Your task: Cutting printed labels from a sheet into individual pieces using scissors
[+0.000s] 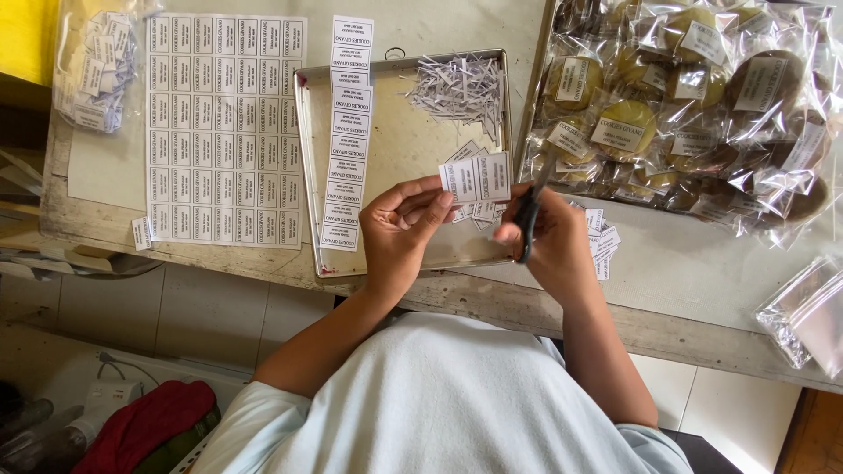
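Worn wooden table (702, 263) carries, at the far right, a tray of wrapped cookies (685, 105), each already labelled. Left lies a full label sheet (224, 127), with a metal tray (395, 158) beside it catching paper trimmings (457, 88). Over that tray the left hand (399, 233) pinches a small label strip (477, 178) taut, while the right hand (549, 241) grips black scissors (529, 215), blades at its edge.

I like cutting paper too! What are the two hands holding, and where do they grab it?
The left hand pinches a small strip of printed labels by its lower left edge. The right hand holds dark scissors by the handles.
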